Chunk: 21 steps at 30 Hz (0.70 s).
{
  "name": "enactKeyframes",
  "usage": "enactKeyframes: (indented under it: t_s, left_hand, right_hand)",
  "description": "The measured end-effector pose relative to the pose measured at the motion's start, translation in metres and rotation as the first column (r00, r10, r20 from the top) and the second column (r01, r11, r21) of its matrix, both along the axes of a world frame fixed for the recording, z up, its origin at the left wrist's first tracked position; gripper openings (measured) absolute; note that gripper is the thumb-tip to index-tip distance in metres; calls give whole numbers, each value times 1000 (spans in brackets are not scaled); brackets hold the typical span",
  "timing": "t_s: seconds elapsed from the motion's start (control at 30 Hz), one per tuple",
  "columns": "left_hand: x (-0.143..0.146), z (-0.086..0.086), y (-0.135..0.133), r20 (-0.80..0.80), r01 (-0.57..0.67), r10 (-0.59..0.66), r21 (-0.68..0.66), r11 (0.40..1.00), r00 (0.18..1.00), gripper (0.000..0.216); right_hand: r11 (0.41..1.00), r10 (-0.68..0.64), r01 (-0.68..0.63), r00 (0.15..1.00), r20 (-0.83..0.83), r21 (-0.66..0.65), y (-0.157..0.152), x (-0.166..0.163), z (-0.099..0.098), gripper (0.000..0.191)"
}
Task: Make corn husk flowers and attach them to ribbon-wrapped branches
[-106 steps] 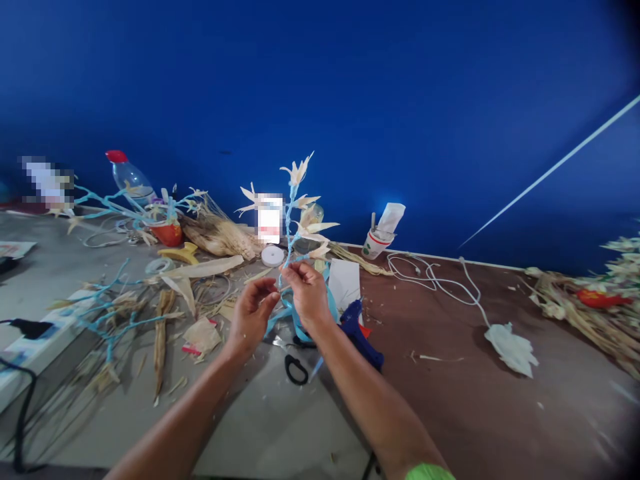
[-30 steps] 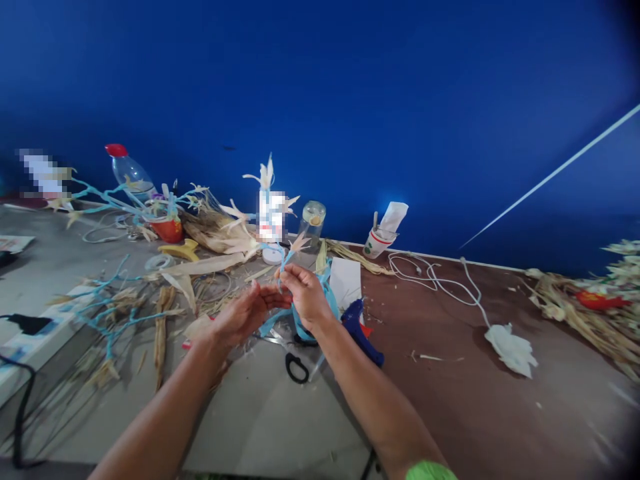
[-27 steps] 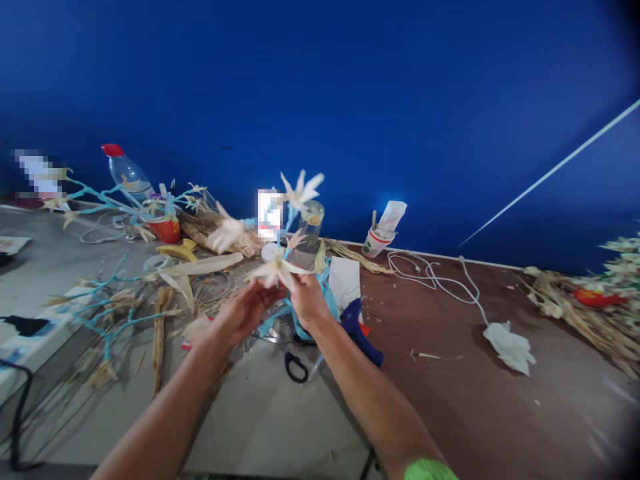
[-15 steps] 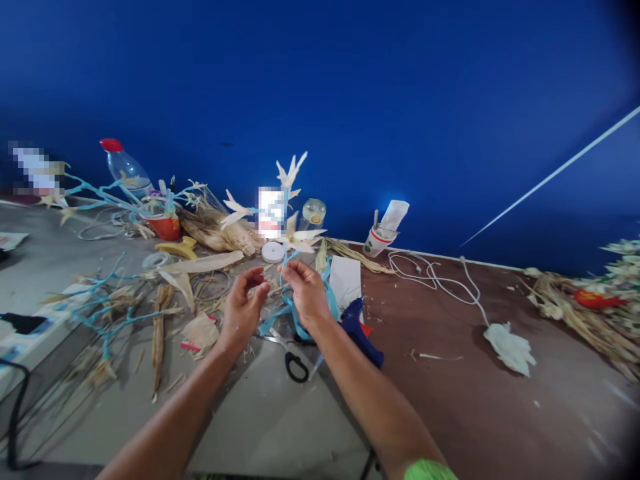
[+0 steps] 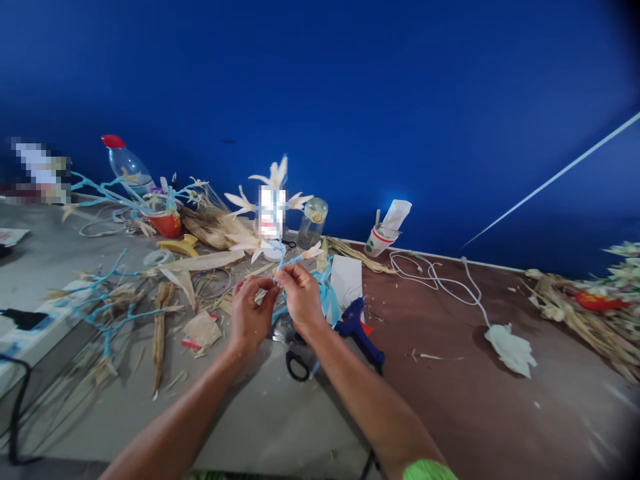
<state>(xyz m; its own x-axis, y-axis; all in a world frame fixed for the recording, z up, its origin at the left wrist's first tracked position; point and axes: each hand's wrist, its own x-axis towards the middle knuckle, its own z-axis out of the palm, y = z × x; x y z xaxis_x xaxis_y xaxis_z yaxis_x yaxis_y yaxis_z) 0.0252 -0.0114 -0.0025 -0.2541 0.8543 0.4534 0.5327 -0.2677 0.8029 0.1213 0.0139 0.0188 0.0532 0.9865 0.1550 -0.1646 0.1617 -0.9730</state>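
An artificial flower stem (image 5: 280, 252) wrapped in light blue tape stands upright between my hands. Pale pointed blooms (image 5: 275, 175), like dried husk, spread from its upper branches. My right hand (image 5: 304, 299) pinches the lower stem between thumb and fingers. Close beside it, my left hand (image 5: 250, 315) has its fingertips closed on the same stem, just below. Light blue ribbon (image 5: 327, 297) lies in loops behind my right hand. Black-handled scissors (image 5: 298, 367) rest on the table under my wrists, their blades partly hidden.
A blue glue gun (image 5: 363, 333) lies to the right, near a white card (image 5: 347, 277). More blue-taped branches (image 5: 107, 327) and dried husks lie left. A jar (image 5: 313, 223), a paper cup (image 5: 379, 240) and a red-capped bottle (image 5: 125, 163) stand along the blue wall.
My left hand has moved right and closed onto the stem beside my right hand. The stem has turned, so its blooms now face differently and spread further left.
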Motion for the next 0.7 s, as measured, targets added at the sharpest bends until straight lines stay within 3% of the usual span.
enactKeyframes:
  t_s: [0.17,0.27,0.4,0.53,0.6,0.7]
  left_hand:
    - [0,5,-1,172,88,-77,-59,994,982,14]
    - [-2,4,2,431,322,-233,-147,935,872,20]
    - [-9,1,3,754,699,-401,-106,708,521,26]
    - [-14,3,-3,891,872,-407,24,490,204,29]
    - [-15,5,-6,904,910,-412,73,408,112,36]
    - [-14,3,-7,878,961,-463,11,276,123,56]
  right_hand:
    - [999,31,-32,999,-23,-25,-2,1,3,17]
    - [991,91,-101,990,-108,-87,-4,2,7,16]
    - [959,196,-220,970,-142,-179,-8,4,9,17]
    - [920,298,-324,944,-141,-223,-11,6,11,20]
    - [946,266,-286,954,-140,-150,-10,6,12,18]
    - [976,204,-211,970,-131,-45,-8,8,16,15]
